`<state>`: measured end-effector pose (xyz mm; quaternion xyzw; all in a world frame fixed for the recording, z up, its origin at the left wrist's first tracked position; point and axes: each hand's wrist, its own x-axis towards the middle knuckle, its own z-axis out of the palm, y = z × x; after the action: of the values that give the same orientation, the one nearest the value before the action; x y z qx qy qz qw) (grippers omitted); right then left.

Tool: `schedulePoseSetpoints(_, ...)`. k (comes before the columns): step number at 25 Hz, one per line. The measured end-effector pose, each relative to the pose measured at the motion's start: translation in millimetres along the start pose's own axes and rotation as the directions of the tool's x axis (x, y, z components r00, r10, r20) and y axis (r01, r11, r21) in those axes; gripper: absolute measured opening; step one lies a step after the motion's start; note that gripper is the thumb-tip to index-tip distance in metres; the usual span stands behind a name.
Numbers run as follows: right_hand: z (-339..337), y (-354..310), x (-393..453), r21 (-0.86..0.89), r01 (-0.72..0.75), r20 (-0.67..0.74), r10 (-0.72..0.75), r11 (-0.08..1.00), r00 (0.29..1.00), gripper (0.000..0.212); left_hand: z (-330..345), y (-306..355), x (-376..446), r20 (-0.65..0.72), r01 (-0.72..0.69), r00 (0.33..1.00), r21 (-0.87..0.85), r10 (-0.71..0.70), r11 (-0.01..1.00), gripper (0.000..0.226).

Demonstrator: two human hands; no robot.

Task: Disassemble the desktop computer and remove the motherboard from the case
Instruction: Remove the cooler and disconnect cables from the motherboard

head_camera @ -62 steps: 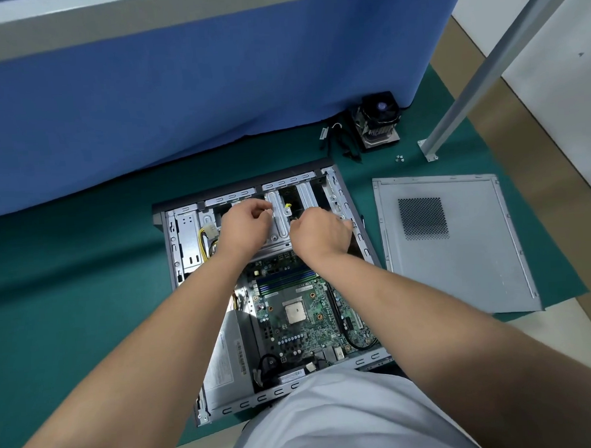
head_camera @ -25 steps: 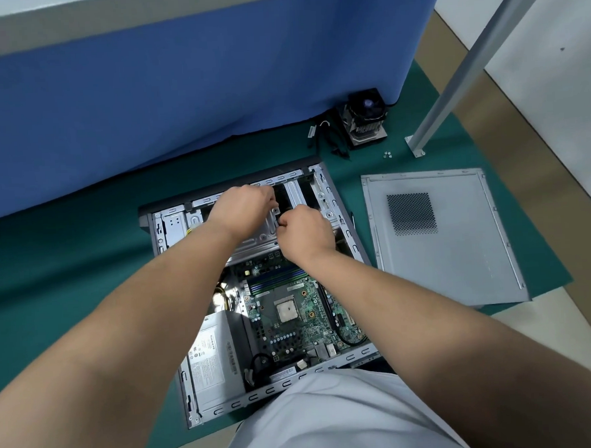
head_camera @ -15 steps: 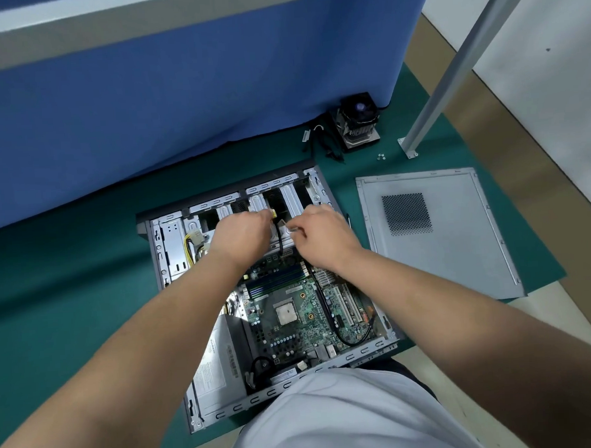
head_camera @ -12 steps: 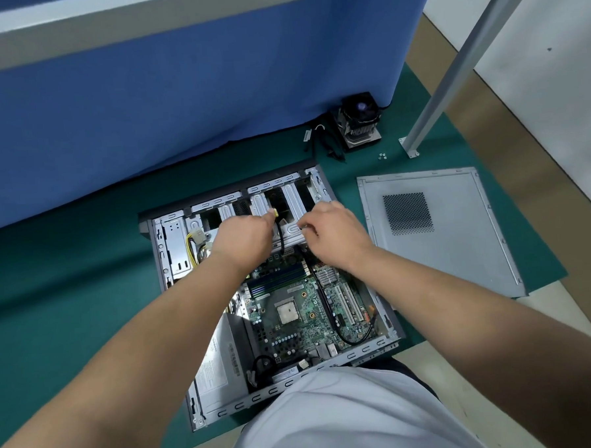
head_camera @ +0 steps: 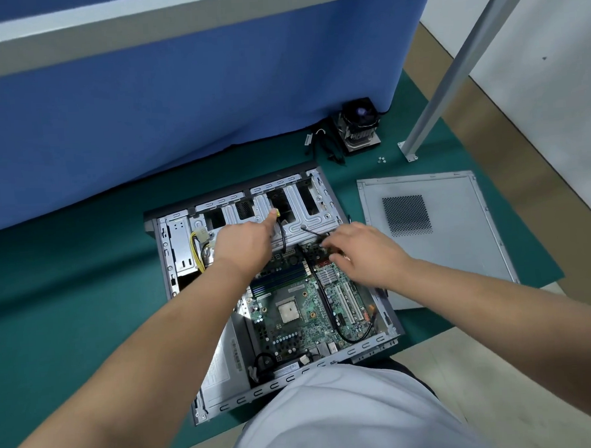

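Motherboard (head_camera: 302,309) sits flat in the case (head_camera: 173,264), centre of frame, bare socket mid-board, cables still on it. Judgement: thin, stiff but flex-sensitive, light, fragile at pins and slots. Lift by the edges, not by heatsink (head_camera: 328,276) or connectors; clear every cable first.

Head view, hands: left hand (head_camera: 245,242) reaches toward upper centre, index finger straight, tip at the yellow plug (head_camera: 277,212) on the drive cage (head_camera: 307,219); whether it pinches the plug I cannot tell. Right hand (head_camera: 364,251) hovers at the board's far right corner, fingers loosely curled down toward connectors; a thin black cable (head_camera: 313,232) runs from the cage to its fingertips, grip hidden.

Versus half a second ago: both hands were bunched together over the cage. Now the right has dropped back and right onto the board edge, and the left has stretched its finger out to the plug. Side panel (head_camera: 435,230), right of frame, and cooler (head_camera: 359,126), upper right, unmoved.
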<state>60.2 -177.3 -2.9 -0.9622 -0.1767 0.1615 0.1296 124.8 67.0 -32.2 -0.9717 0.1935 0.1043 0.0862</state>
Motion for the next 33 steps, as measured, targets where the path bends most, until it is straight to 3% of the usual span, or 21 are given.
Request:
schedulePoseSetpoints(4,0.1,0.1,-23.6,-0.175,0.180,0.188,-0.147,0.968,0.971,0.031,1.4,0.8,-5.6,-0.023,0.053,0.998,-0.111,-0.056,0.992,0.070)
schedulePoseSetpoints(6,2.3,-10.0,-28.6,-0.322,0.325,0.338,-0.212,0.890,0.917,0.028,2.9,1.4,-8.9,-0.037,0.060,0.997,-0.163,-0.067,0.985,0.067)
schedulePoseSetpoints(8,9.1,-26.9,-27.6,-0.351,0.391,0.490,-0.189,0.851,0.851,0.024,3.6,1.6,-10.9,-0.039,0.056,0.997,-0.213,-0.066,0.975,0.065)
schedulePoseSetpoints(10,21.4,-43.5,-20.1,-0.348,0.328,0.607,-0.055,0.878,0.793,0.015,3.9,0.6,-14.3,-0.039,0.038,0.998,-0.282,-0.051,0.959,0.064)
schedulePoseSetpoints(14,55.6,-60.4,-2.7,-0.366,0.118,0.757,0.222,0.923,0.615,0.037,10.4,0.5,-35.2,-0.117,0.013,0.990,-0.497,-0.082,0.868,0.052)
schedulePoseSetpoints(16,68.9,-61.1,-2.5,-0.349,0.054,0.758,0.248,0.936,0.603,0.043,16.9,3.8,-47.6,-0.164,0.002,0.978,-0.617,-0.131,0.787,0.033)
schedulePoseSetpoints(19,77.3,-57.5,-5.8,-0.324,-0.006,0.747,0.259,0.946,0.612,0.043,27.3,12.9,-65.2,-0.278,-0.060,0.949,-0.620,-0.148,0.782,0.012)
schedulePoseSetpoints(24,85.9,-50.2,-3.8,-0.322,-0.117,0.724,0.324,0.940,0.609,0.041,43.2,29.8,-81.2,-0.384,-0.243,0.923,-0.545,0.019,0.803,0.023)
schedulePoseSetpoints(26,93.0,-52.9,-3.3,-0.311,-0.142,0.730,0.331,0.940,0.598,0.042,47.2,34.0,-81.0,-0.348,-0.262,0.935,-0.538,0.071,0.801,0.024)
schedulePoseSetpoints(28,99.4,-54.3,-2.0,-0.285,-0.198,0.726,0.346,0.938,0.594,0.038,51.8,38.5,-78.6,-0.228,-0.261,0.960,-0.531,0.161,0.806,0.028)
schedulePoseSetpoints(30,100.9,-53.8,-0.8,-0.246,-0.293,0.708,0.377,0.924,0.596,0.034,59.0,46.0,-74.9,-0.009,-0.224,0.967,-0.512,0.255,0.829,0.036)
schedulePoseSetpoints(33,99.8,-51.8,0.9,-0.163,-0.466,0.677,0.442,0.869,0.588,0.030,72.6,60.6,-69.9,0.301,-0.172,0.900,-0.422,0.316,0.890,0.050)
